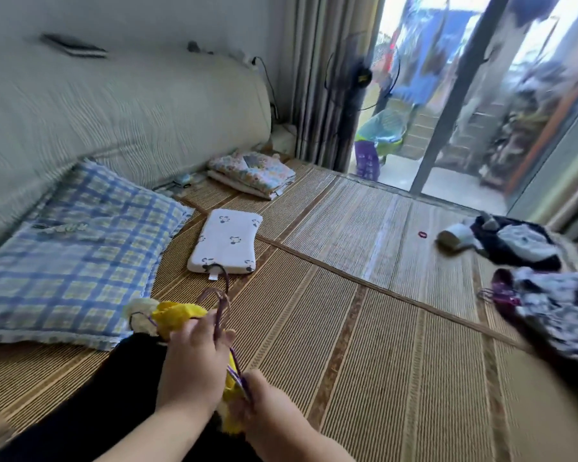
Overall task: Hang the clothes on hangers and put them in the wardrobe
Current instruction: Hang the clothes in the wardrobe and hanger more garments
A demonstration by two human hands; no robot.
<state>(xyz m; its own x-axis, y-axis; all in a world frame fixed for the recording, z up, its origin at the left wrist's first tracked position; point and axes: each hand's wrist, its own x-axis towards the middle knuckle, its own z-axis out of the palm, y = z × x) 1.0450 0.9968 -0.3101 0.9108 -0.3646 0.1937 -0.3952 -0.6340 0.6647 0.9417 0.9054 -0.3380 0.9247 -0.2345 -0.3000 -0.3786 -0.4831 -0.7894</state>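
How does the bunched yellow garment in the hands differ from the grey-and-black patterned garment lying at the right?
The yellow garment is plain and bunched; the patterned garment is mottled and spread out. The yellow garment is gripped, with a purple wire hanger, by left hand and right hand; the patterned garment lies untouched on the woven mat. Shared: each seems to have a purple hanger.

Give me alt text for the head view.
The left hand grips a purple hanger near its hook while the right hand pinches its lower end, a yellow garment bunched against it, above a woven mat. More clothes lie at the right.
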